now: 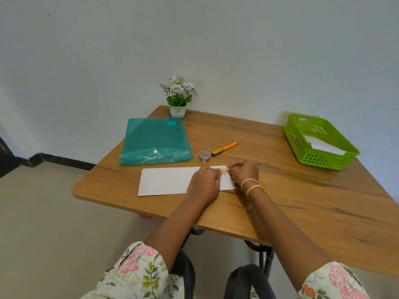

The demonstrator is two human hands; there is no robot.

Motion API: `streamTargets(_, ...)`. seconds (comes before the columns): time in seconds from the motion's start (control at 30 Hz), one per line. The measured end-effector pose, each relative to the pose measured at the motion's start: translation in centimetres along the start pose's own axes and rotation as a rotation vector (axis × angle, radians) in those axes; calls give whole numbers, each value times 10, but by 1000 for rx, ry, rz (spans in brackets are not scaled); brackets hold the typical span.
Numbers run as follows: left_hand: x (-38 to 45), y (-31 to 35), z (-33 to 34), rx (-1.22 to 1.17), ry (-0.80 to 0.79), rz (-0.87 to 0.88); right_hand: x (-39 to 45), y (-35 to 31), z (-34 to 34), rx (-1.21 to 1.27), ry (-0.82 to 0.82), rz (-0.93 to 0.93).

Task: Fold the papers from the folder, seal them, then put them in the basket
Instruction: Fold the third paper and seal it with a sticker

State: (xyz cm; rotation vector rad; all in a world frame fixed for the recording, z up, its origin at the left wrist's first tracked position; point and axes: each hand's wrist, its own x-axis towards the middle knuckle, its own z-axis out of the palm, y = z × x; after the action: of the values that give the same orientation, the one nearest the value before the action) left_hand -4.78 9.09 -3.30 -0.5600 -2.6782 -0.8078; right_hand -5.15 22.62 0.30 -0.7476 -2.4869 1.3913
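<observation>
Floral sleeves frame both hands at the desk's near edge: left hand and right hand pinch a tape strip on the folded paper. Folder lies behind; basket, far right, holds papers.

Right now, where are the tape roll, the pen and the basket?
tape roll (pixel 204 156): head view, on the roll's outer side wall.
pen (pixel 224 148): head view, on the middle of the orange barrel.
basket (pixel 311 156): head view, on the near green lattice wall.
</observation>
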Motion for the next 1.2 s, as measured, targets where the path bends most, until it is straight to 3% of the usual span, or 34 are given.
streamTargets(0.13, 0, 0, 0, 9, -8, 9, 0, 8, -2, -134, -121, -177)
streamTargets(0.47, -4, 6, -8, 152, -22, 10, 10, 4, -6, -203, -317, -136)
streamTargets(0.6, -4, 8, -10, 172, -57, 8, 6, 11, -6, -71, -218, -159)
streamTargets(0.77, -5, 11, -13, 183, -69, 0, -3, 9, -6, -312, -203, -269)
streamTargets(0.93, -5, 11, -17, 132, -104, -6, -13, 4, -7, -515, -314, -300)
streamTargets(1.1, -2, 8, -41, -264, -161, -178, -32, 12, -9, -557, -286, -321)
streamTargets(1.2, 1, -6, -62, -153, -123, -236, -39, 13, -15, -543, -324, -318)
